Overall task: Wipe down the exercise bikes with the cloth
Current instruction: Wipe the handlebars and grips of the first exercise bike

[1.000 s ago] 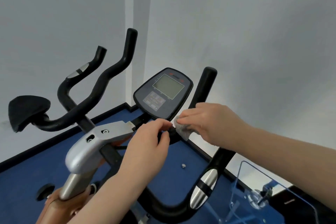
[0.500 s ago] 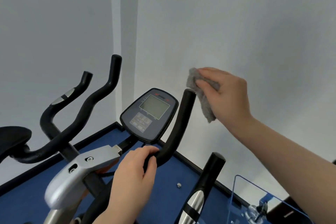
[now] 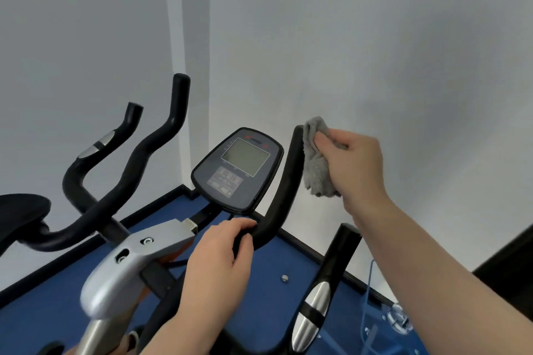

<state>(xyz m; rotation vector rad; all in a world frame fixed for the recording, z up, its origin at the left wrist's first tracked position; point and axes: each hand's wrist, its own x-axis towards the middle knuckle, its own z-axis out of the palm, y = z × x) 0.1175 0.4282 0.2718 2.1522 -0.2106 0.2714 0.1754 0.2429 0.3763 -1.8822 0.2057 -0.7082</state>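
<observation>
Your right hand (image 3: 356,164), fingers pinching the cloth (image 3: 315,164), has risen to the handlebar (image 3: 285,181) tip; your left hand (image 3: 219,262) still grips its bend; upright nearly wiped.

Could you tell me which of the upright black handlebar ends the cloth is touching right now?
The one just right of the console: the grey cloth in the right hand presses against that bar's tip. The others stand bare.
</observation>
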